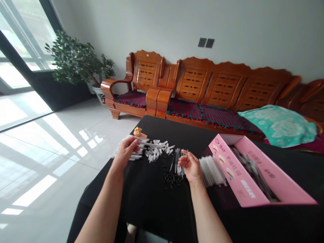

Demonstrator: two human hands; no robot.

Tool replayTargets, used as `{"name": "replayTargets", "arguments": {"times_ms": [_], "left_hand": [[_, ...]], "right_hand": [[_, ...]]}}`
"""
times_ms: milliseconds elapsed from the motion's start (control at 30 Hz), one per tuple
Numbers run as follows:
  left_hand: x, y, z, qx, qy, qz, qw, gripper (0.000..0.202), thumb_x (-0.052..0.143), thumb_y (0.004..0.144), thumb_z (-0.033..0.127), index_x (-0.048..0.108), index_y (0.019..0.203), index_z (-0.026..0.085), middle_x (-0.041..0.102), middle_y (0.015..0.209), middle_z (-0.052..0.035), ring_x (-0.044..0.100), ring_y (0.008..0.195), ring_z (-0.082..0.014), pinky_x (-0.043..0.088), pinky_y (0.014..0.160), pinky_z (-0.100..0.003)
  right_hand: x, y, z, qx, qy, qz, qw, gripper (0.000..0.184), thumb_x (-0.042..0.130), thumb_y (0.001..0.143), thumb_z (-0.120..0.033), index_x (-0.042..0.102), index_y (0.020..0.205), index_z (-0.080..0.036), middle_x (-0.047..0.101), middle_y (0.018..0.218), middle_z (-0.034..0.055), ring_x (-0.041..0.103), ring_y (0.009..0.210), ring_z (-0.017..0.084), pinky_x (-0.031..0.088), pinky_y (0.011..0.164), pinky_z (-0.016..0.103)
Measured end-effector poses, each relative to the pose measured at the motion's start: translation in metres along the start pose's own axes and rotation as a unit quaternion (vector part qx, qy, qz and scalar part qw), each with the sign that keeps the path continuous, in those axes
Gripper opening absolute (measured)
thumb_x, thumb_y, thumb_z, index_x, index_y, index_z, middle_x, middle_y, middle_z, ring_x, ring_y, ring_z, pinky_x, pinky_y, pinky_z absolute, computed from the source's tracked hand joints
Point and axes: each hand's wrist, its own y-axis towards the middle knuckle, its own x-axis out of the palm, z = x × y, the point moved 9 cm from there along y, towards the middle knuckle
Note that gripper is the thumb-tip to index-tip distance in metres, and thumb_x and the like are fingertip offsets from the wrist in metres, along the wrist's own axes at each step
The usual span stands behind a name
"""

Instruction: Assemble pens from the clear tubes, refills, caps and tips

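Note:
My left hand (127, 151) is closed around a bundle of white pen barrels (121, 153) near the table's left edge. My right hand (191, 165) hovers palm up, fingers curled, pinching a thin refill at the top of a bunch of thin pen refills (178, 158). Between the hands lie a scatter of small white caps (157, 150) and a heap of small black parts (171, 178). A stack of clear tubes (212, 170) lies right of my right hand.
All this rests on a black table (152, 202). A pink cardboard box (246, 175) holding dark parts stands at the right. A small orange figurine (138, 132) sits at the far left edge. Wooden sofa, teal cloth (279, 125) and potted plant (76, 60) lie beyond.

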Motion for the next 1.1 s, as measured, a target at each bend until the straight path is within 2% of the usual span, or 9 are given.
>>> {"name": "replayTargets", "arguments": {"times_ms": [133,233,333,433,567,767,967,1033,1100], "left_hand": [[-0.079,-0.019,0.001,-0.03,0.112,0.1,0.988,0.043,0.066,0.071,0.054,0.066,0.086,0.013,0.058,0.057,0.001,0.052,0.049,-0.011,0.041,0.047,-0.022],[-0.109,-0.031,-0.017,-0.062,0.158,0.1,0.98,0.047,0.066,0.068,0.057,0.064,0.087,0.014,0.059,0.056,0.0009,0.053,0.049,-0.0126,0.042,0.048,-0.023],[-0.125,-0.037,-0.037,-0.088,0.217,0.103,0.967,0.046,0.063,0.069,0.058,0.063,0.087,0.015,0.061,0.055,0.0004,0.056,0.049,-0.0148,0.045,0.05,-0.025],[-0.129,-0.042,-0.048,-0.117,0.251,0.112,0.954,0.041,0.059,0.072,0.055,0.061,0.087,0.016,0.063,0.058,-0.0004,0.06,0.052,-0.0169,0.048,0.053,-0.027],[-0.131,-0.05,-0.047,-0.167,0.33,0.15,0.917,0.032,0.06,0.071,0.046,0.06,0.085,0.018,0.067,0.061,-0.0013,0.065,0.054,-0.0196,0.049,0.059,-0.029],[-0.132,-0.05,-0.048,-0.156,0.411,0.156,0.885,0.028,0.059,0.073,0.046,0.061,0.084,0.02,0.068,0.061,-0.0018,0.07,0.071,-0.0263,0.048,0.078,-0.036],[-0.136,-0.047,-0.042,-0.125,0.454,0.195,0.86,0.027,0.058,0.074,0.043,0.061,0.085,0.02,0.071,0.073,-0.0051,0.069,0.074,-0.0265,0.047,0.081,-0.037],[-0.124,-0.044,-0.03,-0.099,0.436,0.214,0.869,0.026,0.058,0.074,0.042,0.062,0.087,0.02,0.071,0.079,-0.005,0.069,0.074,-0.025,0.048,0.079,-0.036],[-0.096,-0.037,-0.02,-0.073,0.385,0.206,0.897,0.025,0.059,0.074,0.041,0.063,0.09,0.021,0.071,0.077,-0.0032,0.068,0.068,-0.0222,0.05,0.073,-0.033]], "right_hand": [[0.006,-0.001,0.005,0.009,-0.015,-0.016,1.0,0.031,0.07,0.079,-0.039,0.07,0.097,-0.014,0.073,0.064,0.0044,0.068,0.051,0.018,0.058,0.047,0.029],[0.008,-0.002,0.006,0.01,-0.024,-0.022,0.999,0.031,0.07,0.078,-0.039,0.07,0.096,-0.014,0.073,0.064,0.0041,0.068,0.05,0.018,0.057,0.047,0.029],[0.008,-0.001,0.004,0.008,-0.024,-0.019,0.999,0.032,0.071,0.077,-0.04,0.07,0.096,-0.014,0.072,0.064,0.0039,0.068,0.05,0.018,0.057,0.047,0.029],[0.007,-0.001,0.004,0.007,-0.026,-0.02,0.999,0.031,0.071,0.078,-0.039,0.07,0.095,-0.014,0.072,0.064,0.004,0.067,0.05,0.017,0.057,0.046,0.029],[0.005,-0.001,0.004,0.006,-0.028,-0.024,0.999,0.03,0.069,0.08,-0.038,0.069,0.097,-0.013,0.073,0.065,0.0044,0.068,0.051,0.018,0.057,0.047,0.029],[0.003,-0.001,0.002,-0.002,-0.035,-0.012,0.999,0.029,0.07,0.079,-0.037,0.069,0.096,-0.014,0.072,0.064,0.0044,0.068,0.05,0.018,0.056,0.047,0.029],[-0.026,0.001,-0.023,-0.08,-0.091,0.117,0.986,0.029,0.073,0.073,-0.037,0.068,0.087,-0.012,0.069,0.057,0.0026,0.063,0.041,0.016,0.051,0.038,0.024],[-0.04,0.0,-0.033,-0.113,-0.108,0.167,0.974,0.03,0.07,0.073,-0.039,0.067,0.087,-0.013,0.068,0.056,0.0017,0.061,0.039,0.015,0.048,0.035,0.023],[-0.054,-0.001,-0.043,-0.143,-0.132,0.216,0.957,0.032,0.066,0.074,-0.042,0.067,0.087,-0.013,0.066,0.054,0.0008,0.059,0.037,0.014,0.043,0.032,0.021]]}}
